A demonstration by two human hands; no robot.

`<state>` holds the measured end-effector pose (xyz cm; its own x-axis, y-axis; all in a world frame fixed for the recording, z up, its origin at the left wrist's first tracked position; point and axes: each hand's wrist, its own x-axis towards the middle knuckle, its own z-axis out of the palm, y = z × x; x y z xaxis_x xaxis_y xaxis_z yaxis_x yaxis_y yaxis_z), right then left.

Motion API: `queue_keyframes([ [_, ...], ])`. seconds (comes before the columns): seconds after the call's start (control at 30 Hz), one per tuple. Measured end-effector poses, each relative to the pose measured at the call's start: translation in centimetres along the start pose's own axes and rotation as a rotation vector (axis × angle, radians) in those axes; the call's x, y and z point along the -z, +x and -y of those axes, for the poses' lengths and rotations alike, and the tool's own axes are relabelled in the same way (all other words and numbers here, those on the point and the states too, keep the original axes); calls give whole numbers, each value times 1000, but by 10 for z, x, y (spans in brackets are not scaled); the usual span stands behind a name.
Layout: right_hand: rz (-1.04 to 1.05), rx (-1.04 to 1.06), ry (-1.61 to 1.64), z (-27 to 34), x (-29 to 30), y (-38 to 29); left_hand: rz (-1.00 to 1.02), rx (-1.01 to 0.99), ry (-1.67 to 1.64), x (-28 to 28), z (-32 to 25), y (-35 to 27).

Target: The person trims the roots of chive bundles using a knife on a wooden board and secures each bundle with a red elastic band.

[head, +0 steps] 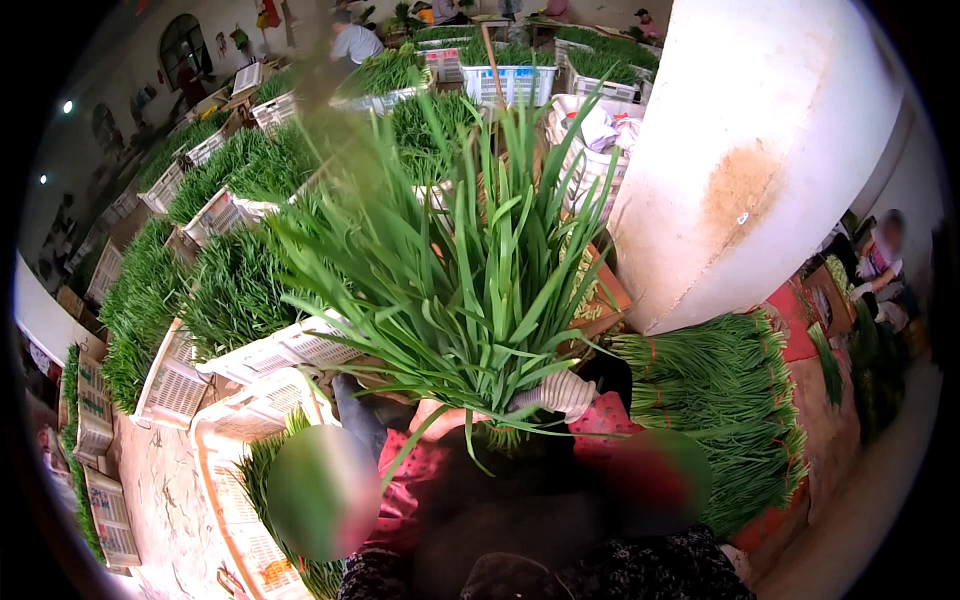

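Note:
A large bunch of long, flat green leaves, likely garlic chives point(480, 315), fans upward before my chest. My left hand point(439, 421), in a red patterned sleeve, grips the bunch low on its left side, with the fingers partly behind leaves. On the right side, my right hand point(551, 394) wears a pale ribbed glove and closes around the same bunch. Loose leaves droop over both hands. Below them, a reddish band point(504, 429) circles the lower part of the bunch. The leaves hide parts of both hands.
Tied green bundles point(712, 420) lie stacked at right, beside a white pillar point(742, 165). A white plastic crate point(217, 480) with greens stands at left. Several filled crates point(285, 345) reach back. A person point(356, 41) is at the back, another point(881, 262) at far right.

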<state>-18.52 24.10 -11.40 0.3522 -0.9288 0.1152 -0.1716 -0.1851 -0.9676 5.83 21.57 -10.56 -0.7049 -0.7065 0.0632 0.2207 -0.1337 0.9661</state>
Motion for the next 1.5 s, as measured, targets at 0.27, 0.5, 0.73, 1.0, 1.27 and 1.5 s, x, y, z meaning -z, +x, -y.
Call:
queue_keyframes([
  [0.27, 178, -122, -356, 16, 28, -36, -163, 201, -705, -29, 51, -19],
  [0.5, 160, -244, -636, 36, 69, -82, -131, 121, -815, -61, 98, -5],
  [0.73, -683, -20, -569, 165, 125, -119, -128, 161, -790, -64, 104, 13],
  [1.0, -487, 305, -1388, 230, 108, -102, -168, 150, -657, -65, 98, 17],
  [1.27, -352, 425, -1354, 184, 104, -74, -139, 198, -695, -56, 101, 13],
  [1.5, -588, 149, -251, 231, 101, -77, -236, 189, -841, -77, 82, 11],
])
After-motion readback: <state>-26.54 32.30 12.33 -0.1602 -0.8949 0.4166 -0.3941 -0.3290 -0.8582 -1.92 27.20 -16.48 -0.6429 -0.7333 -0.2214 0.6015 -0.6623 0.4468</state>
